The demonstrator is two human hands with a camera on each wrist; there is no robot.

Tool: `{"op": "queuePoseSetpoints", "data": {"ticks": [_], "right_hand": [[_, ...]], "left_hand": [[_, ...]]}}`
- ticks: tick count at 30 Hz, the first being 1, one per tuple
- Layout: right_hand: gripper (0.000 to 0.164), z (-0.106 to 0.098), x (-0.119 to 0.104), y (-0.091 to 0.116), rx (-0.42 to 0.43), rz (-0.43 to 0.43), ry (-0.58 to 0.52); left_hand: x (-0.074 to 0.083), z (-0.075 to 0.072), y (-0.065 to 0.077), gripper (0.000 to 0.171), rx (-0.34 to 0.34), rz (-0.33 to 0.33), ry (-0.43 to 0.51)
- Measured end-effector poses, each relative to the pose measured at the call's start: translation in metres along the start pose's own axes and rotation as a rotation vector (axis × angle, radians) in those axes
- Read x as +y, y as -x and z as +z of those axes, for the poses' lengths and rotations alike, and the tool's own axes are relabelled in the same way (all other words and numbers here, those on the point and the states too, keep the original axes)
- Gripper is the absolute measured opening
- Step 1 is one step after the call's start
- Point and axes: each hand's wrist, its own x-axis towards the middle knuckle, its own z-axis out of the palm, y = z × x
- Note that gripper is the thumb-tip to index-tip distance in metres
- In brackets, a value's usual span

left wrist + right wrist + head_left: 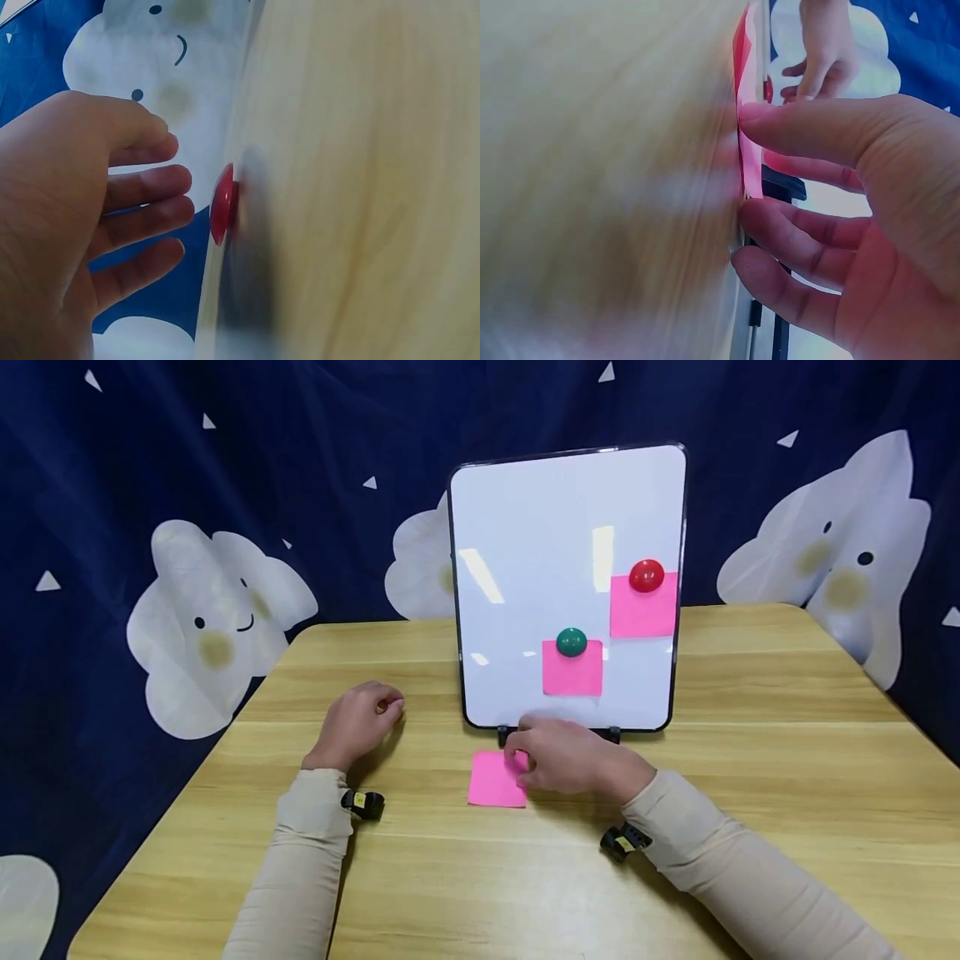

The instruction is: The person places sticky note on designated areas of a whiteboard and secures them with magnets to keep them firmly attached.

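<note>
My right hand (562, 756) reaches over a pink sticky note (491, 781) on the wooden table, in front of the whiteboard. Its thumb and index fingertips are at the note's right part, with pink paper showing between them. From the right wrist, the sticky note (748, 150) appears edge-on, its far end curling up, and the thumb (802, 131) overlaps it. My left hand (356, 722) hovers loosely curled at the table's left, holding nothing. Just beyond its fingertips in the left wrist view is a red round magnet (223, 206) on the table, hidden behind the hand in the head view.
The whiteboard (525, 552) stands on a black stand (615, 735) at the back. On it, a green magnet (572, 642) holds one pink note (572, 677) and a red magnet (647, 576) another pink note (642, 614). A blue cloud-print curtain (337, 427) hangs behind the table (787, 827).
</note>
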Motion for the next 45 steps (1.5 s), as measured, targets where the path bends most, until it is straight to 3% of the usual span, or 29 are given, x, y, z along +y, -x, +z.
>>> {"op": "queuePoseSetpoints", "data": {"ticks": [15, 24, 37, 45], "right_hand": [[0.012, -0.0026, 0.0003, 0.0009, -0.009, -0.035, -0.006], [0.012, -0.0019, 0.0019, 0.0012, -0.021, 0.018, -0.047], [0.009, -0.0022, 0.0063, 0.0, -0.05, 0.01, -0.024], [0.02, -0.0024, 0.0087, 0.0009, -0.098, 0.029, -0.079]], "left_hand": [[-0.0036, -0.0034, 0.005, 0.018, -0.115, -0.063, -0.037], [-0.0021, -0.0034, 0.0049, 0.015, -0.134, -0.066, -0.048], [-0.0017, -0.0039, 0.0053, 0.022, -0.175, -0.075, -0.067], [-0.0002, -0.0034, 0.0051, 0.022, -0.178, -0.072, -0.076]]}}
